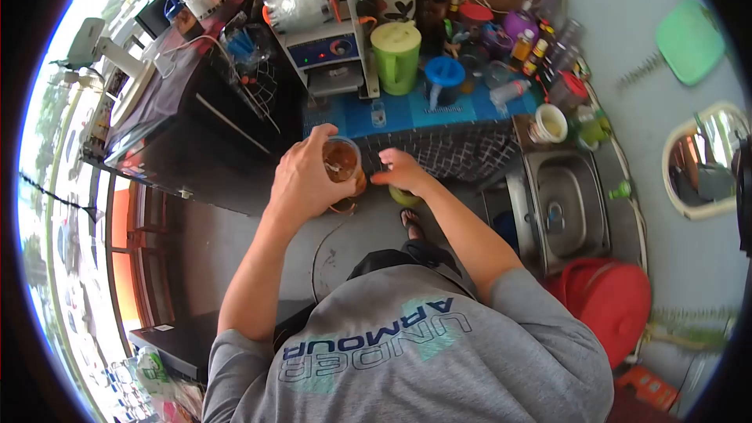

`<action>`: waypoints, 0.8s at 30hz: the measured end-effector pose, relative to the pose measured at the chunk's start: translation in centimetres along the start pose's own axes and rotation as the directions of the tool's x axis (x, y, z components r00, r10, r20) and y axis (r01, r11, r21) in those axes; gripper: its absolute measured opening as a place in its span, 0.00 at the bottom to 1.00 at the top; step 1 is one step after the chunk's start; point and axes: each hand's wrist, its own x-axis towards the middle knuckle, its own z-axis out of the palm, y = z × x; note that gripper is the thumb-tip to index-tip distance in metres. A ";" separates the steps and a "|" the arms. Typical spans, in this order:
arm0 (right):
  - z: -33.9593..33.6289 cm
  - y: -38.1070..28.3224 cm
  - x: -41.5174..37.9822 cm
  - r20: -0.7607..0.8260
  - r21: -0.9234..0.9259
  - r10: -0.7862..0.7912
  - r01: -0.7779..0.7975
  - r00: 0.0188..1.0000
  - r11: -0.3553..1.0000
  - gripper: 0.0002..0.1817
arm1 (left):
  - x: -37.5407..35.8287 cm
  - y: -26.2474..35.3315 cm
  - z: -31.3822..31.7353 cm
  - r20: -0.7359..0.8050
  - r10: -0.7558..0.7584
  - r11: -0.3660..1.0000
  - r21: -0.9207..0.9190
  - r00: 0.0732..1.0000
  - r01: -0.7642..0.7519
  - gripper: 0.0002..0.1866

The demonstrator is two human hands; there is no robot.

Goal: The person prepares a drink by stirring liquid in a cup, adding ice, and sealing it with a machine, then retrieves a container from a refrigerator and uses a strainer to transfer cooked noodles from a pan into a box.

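Observation:
My left hand (301,176) is wrapped around a clear plastic cup (341,158) of amber-brown drink, held up in front of me. To its right hovers my right hand (405,172), thumb and fingers apart and curved toward the cup, with nothing seen between them. A gap separates that hand from the cup. Partly hidden under the right hand is something green (402,197) that I cannot make out. Just below the cup, an orange-brown item with a curved edge (345,205) shows in part.
Ahead, a cup sealing machine (323,51), a green pitcher (396,59) and a blue-lidded container (444,78) stand on a blue-covered counter (337,113). Several bottles crowd its right end. A steel sink (576,211) is at my right, near a red round container (611,305). A dark cabinet (196,133) stands left.

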 end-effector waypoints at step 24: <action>6.1 4.7 18.9 0.445 0.871 0.445 -0.491 0.777 -0.014 0.07 | 27.5 -15.1 7.6 -0.140 -0.233 0.971 0.022 0.962 0.238 0.36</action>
